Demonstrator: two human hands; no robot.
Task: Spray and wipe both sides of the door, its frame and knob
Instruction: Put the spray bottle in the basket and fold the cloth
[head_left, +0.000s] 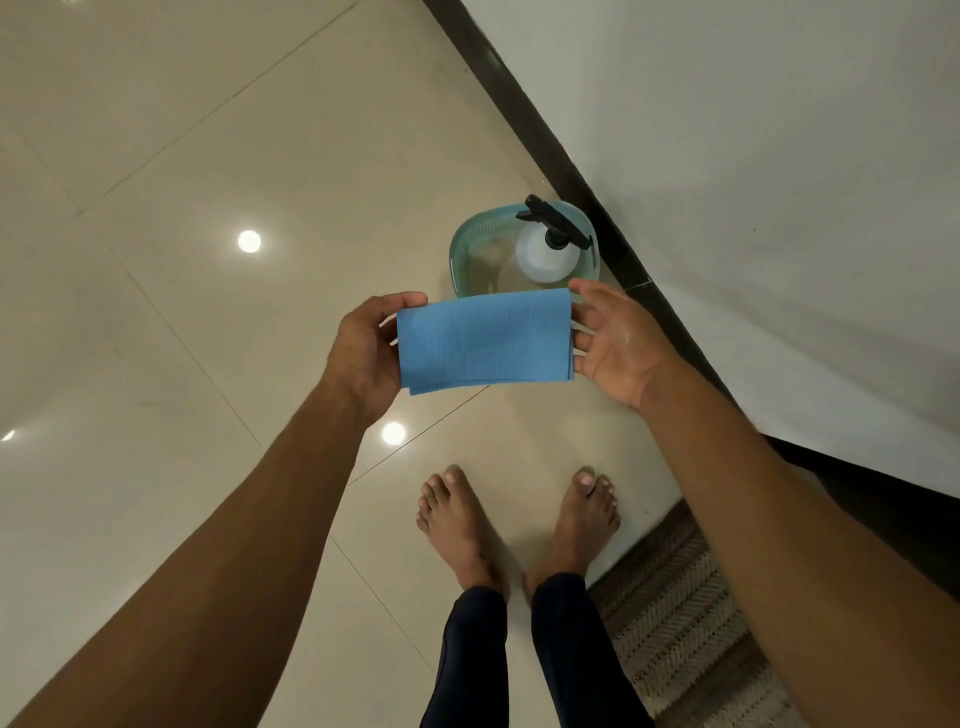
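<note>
Two hands hold a folded blue cloth (485, 343) stretched flat between them: the left hand (366, 353) grips one short edge, the right hand (615, 343) pinches the other with thumb on top and fingers beneath. A spray bottle (545, 252) stands untouched in a clear tub (470, 254) on the floor, just beside the dark skirting. Neither the door nor its knob is identified with certainty. The fold is best kept square, so that clean faces can be turned out later. No label or writing can be read.
</note>
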